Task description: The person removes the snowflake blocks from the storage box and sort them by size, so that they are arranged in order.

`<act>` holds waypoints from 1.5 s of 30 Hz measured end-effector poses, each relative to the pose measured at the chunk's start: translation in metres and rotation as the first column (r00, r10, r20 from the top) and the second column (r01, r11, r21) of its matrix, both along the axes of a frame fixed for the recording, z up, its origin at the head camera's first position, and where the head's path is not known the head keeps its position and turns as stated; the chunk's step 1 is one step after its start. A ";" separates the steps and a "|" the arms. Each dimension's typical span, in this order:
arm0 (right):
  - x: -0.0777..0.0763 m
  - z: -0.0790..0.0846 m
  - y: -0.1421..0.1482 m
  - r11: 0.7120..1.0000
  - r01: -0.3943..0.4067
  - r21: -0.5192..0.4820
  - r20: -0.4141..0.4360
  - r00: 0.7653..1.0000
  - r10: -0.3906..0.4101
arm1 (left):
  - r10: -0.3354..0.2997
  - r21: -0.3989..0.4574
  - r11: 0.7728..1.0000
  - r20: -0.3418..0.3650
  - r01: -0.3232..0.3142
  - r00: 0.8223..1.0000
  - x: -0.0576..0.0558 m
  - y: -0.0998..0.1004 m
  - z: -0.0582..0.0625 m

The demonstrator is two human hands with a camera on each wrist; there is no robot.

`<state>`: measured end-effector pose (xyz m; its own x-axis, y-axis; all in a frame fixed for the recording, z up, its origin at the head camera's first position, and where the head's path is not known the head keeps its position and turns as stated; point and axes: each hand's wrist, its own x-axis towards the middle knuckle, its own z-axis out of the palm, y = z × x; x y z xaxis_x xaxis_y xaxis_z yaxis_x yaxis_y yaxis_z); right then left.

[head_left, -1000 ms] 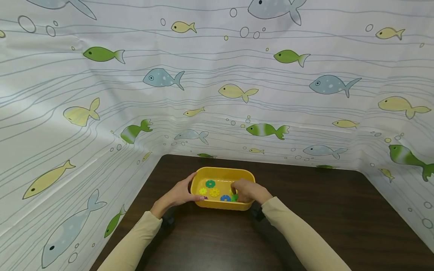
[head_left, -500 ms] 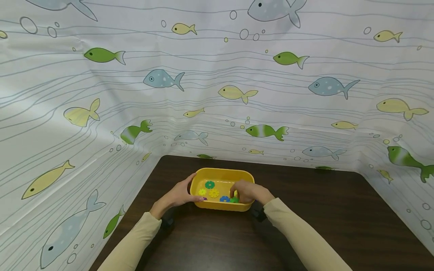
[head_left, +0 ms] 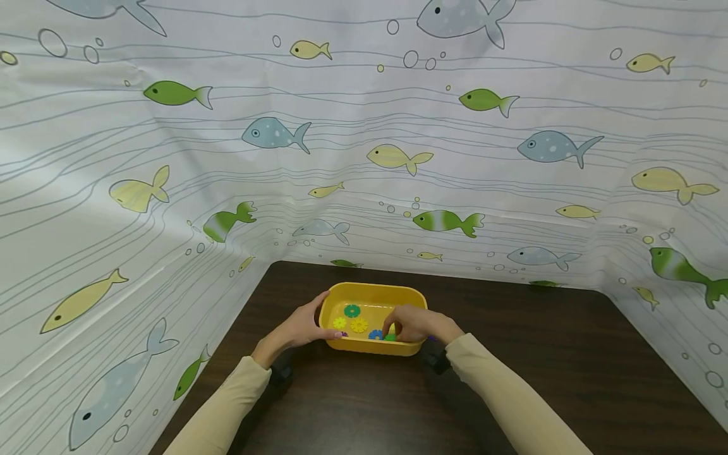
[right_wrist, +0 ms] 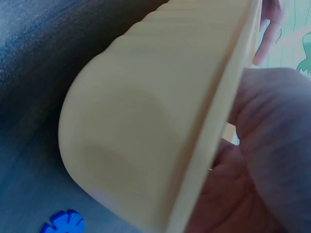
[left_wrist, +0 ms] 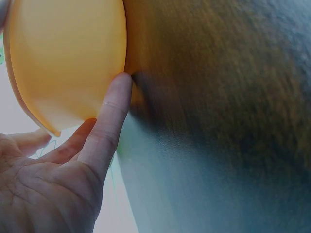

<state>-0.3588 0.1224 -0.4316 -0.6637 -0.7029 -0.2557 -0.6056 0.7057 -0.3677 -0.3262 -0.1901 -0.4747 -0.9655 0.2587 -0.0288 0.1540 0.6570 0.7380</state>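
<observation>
A yellow plastic tray (head_left: 370, 347) stands on the dark table with several small notched, flower-shaped discs in it. My left hand (head_left: 301, 323) grips its left end, thumb over the near rim and fingers along the outer wall. In the left wrist view, fingertips (left_wrist: 120, 87) touch that wall. My right hand (head_left: 411, 322) reaches inside at the right end, fingers bent down beside a green disc (head_left: 390, 337) and a blue disc (head_left: 376, 335); whether they pinch anything is hidden. Farther left lie a dark green disc (head_left: 352, 311) and a yellow disc (head_left: 359, 325).
A blue-violet disc (right_wrist: 67, 222) lies on the table outside the tray's right end, under my right wrist. Dark wood tabletop (head_left: 540, 354) extends to the right. A white sheet printed with fish (head_left: 392, 151) walls the back and both sides.
My right hand has shifted slightly left inside the tray, its fingers covering the green disc differently. The violet disc outside shows now beside my wrist. My left hand keeps its hold.
</observation>
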 end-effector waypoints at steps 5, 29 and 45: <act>-0.002 0.002 0.001 0.998 -0.059 0.023 0.016 0.998 0.059 | -0.005 -0.004 1.000 0.000 0.005 1.000 0.000 -0.001 -0.001; -0.004 0.005 0.001 0.996 -0.031 0.084 0.060 0.998 0.026 | 0.004 -0.005 1.000 -0.001 -0.004 1.000 0.004 0.000 0.002; -0.006 0.005 0.000 0.997 0.008 0.077 0.084 0.996 -0.015 | -0.005 0.001 1.000 0.001 0.005 1.000 0.000 0.000 -0.001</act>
